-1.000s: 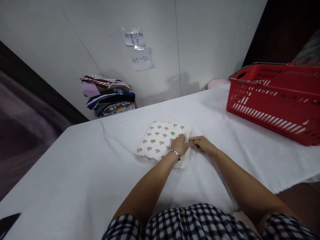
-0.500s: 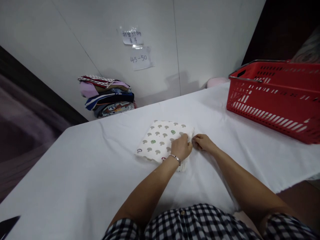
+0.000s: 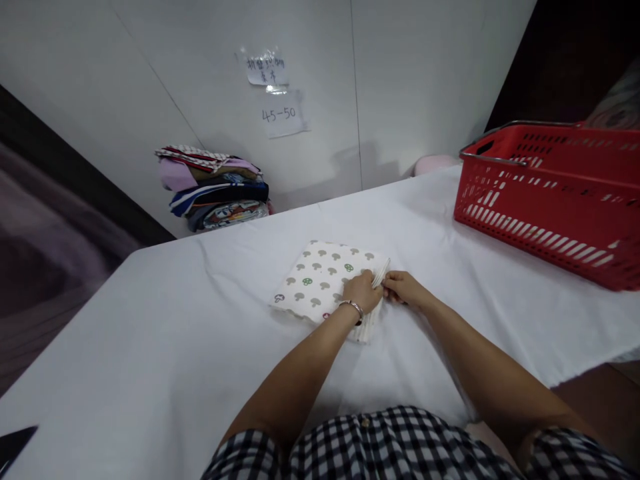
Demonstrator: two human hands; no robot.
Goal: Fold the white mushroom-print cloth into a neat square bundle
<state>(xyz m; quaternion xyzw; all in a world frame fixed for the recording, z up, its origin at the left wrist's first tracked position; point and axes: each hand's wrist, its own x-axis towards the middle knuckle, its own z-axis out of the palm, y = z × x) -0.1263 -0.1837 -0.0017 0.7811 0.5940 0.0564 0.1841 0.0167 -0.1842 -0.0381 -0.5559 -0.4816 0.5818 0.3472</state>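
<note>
A folded white cloth (image 3: 315,273) printed with mushrooms lies on the white-covered table (image 3: 240,360). My left hand (image 3: 361,292), with a bracelet at the wrist, rests on the cloth's right part, its fingers curled around the layered edge. At that same right edge my right hand (image 3: 400,287) has its fingertips pinched together on the cloth's layers. The fingertips of the left hand are partly hidden.
A red plastic basket (image 3: 540,200) with a metal handle stands at the table's right. Beyond the far edge is a stack of folded fabrics (image 3: 217,190) against the wall. Two paper notes (image 3: 280,113) are taped there.
My right hand has shifted slightly left onto the cloth's edge. The layers at that edge now show more between the two hands. The cloth stays in place.
</note>
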